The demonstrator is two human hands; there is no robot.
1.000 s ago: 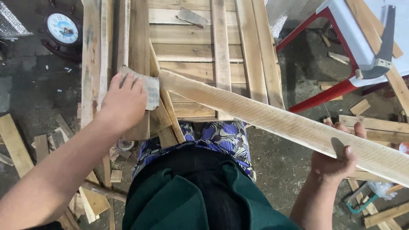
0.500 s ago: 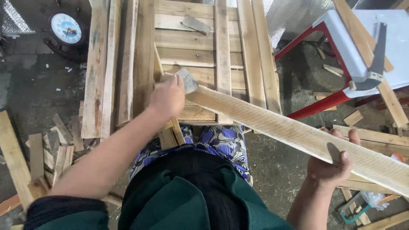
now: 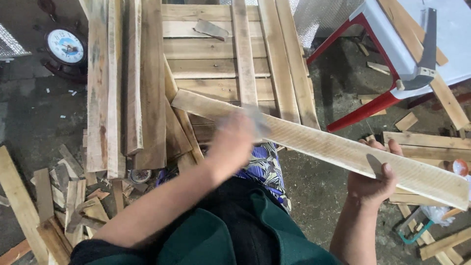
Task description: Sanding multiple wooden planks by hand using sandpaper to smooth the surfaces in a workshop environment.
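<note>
Gripping long plank [image 3: 319, 142] in right hand [image 3: 371, 184], blurred left hand [image 3: 235, 140] pressing sandpaper [image 3: 257, 120] on it

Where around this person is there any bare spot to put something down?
Bare floor lies between the round clock and the stacked planks, and more between the pallet and the red-legged table. Scraps crowd the lower left; offcuts the right.
</note>
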